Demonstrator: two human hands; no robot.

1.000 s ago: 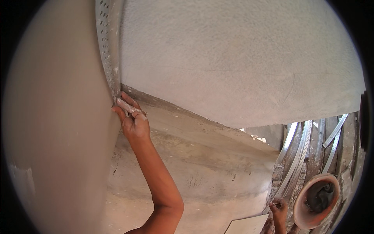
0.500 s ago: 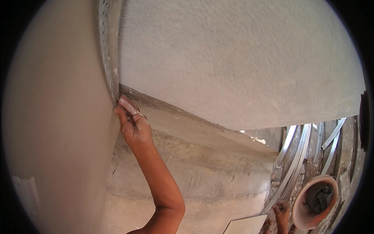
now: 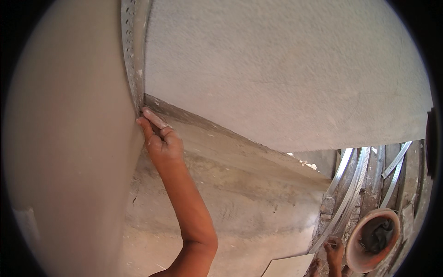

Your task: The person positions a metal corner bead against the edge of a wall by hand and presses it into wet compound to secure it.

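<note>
A long, perforated metal corner bead (image 3: 131, 51) runs down the edge between the smooth grey-beige surface on the left and the pale textured panel (image 3: 277, 69). My left hand (image 3: 164, 141) reaches up to its lower end, thumb and forefinger pinched around it, with pale dust on the fingers. Just beside those fingers starts the dark lower edge of the panel. Low on the right, my right hand (image 3: 334, 251) is small in view, its fingers bent together; whatever they hold is too small to make out.
Several metal strips (image 3: 346, 198) lie over debris-strewn boards at the lower right. A round reddish-brown bucket (image 3: 353, 247) with dark cloth inside stands beside my right hand. A flat pale board (image 3: 288, 266) sits at the bottom edge, below a rough plastered wall (image 3: 240, 198).
My left hand appears slightly higher, still pinching the corner bead's lower end, as the whole view shifts a little. The right hand stays nearly where it was.
</note>
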